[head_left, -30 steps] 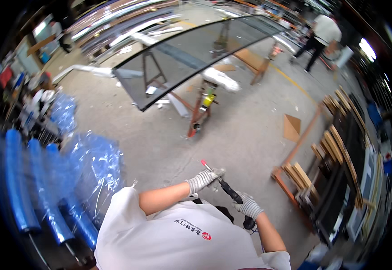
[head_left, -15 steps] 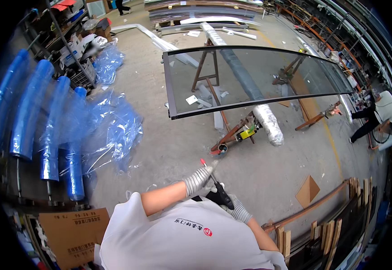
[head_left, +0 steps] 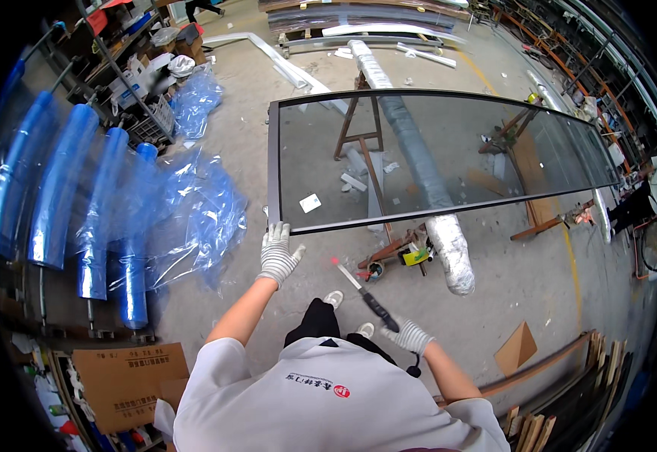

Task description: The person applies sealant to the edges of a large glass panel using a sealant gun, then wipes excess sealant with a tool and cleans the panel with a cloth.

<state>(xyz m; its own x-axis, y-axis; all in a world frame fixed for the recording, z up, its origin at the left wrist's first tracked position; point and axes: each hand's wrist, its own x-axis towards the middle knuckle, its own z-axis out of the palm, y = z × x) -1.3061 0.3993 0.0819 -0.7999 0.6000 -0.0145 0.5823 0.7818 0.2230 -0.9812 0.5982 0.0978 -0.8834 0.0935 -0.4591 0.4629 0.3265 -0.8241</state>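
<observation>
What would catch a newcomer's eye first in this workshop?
Probably the large, dark-framed glass panel stretching across the middle, with the striped-gloved left hand at its near left corner. Next might come the shiny blue rolls standing along the left side, with crumpled blue film spread beside them. Lower down, the gloved right hand holds a black-handled tool with a red tip.

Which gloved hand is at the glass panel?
The left hand, at the near left corner of the glass panel; the right hand holds a black-handled tool.
</observation>
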